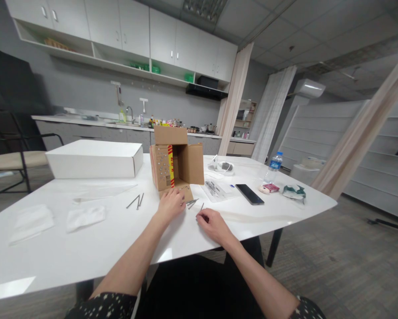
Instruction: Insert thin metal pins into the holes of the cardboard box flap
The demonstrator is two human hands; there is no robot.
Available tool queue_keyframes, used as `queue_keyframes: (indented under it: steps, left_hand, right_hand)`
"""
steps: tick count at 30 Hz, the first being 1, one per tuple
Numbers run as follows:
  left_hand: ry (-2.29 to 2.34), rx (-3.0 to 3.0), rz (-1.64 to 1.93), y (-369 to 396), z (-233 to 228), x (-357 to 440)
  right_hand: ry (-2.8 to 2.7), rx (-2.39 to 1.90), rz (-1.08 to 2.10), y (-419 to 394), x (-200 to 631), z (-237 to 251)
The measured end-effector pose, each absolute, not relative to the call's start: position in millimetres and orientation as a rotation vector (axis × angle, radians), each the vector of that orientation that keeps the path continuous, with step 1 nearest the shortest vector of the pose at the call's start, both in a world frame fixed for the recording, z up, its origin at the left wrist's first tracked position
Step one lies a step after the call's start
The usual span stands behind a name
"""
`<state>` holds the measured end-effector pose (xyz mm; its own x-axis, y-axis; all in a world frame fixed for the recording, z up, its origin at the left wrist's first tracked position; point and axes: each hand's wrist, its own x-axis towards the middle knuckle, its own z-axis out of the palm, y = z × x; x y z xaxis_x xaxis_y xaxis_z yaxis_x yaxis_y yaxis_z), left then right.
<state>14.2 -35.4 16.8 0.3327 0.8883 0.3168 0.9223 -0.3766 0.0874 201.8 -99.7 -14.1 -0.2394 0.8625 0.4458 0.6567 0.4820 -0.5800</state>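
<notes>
A small brown cardboard box [175, 161] lies on its side on the white table [86, 239], flaps open toward me. My left hand [170, 204] rests palm down on the table just in front of the box's lower flap, fingers near a few long nails [192, 203]. My right hand [212, 223] sits a little to the right, fingertips pinching the end of one nail [201, 207] that lies on the table. Another small group of nails [136, 201] lies to the left of my left hand.
A large white box [95, 158] stands at the back left. Two white cloths [85, 217] lie at the left. A clear bag of parts [215, 188], a black phone [249, 194], a water bottle [273, 166] and a chair [13, 155] are around.
</notes>
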Motion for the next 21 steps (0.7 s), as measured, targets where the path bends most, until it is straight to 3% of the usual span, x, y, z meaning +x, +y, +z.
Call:
queue_keyframes:
  steps: [21]
  left_hand:
    - [-1.689, -2.528, -0.461, -36.9, 16.6, 12.8]
  right_hand:
    - [-1.996, -1.272, 0.354, -100.0, 201.8, -15.3]
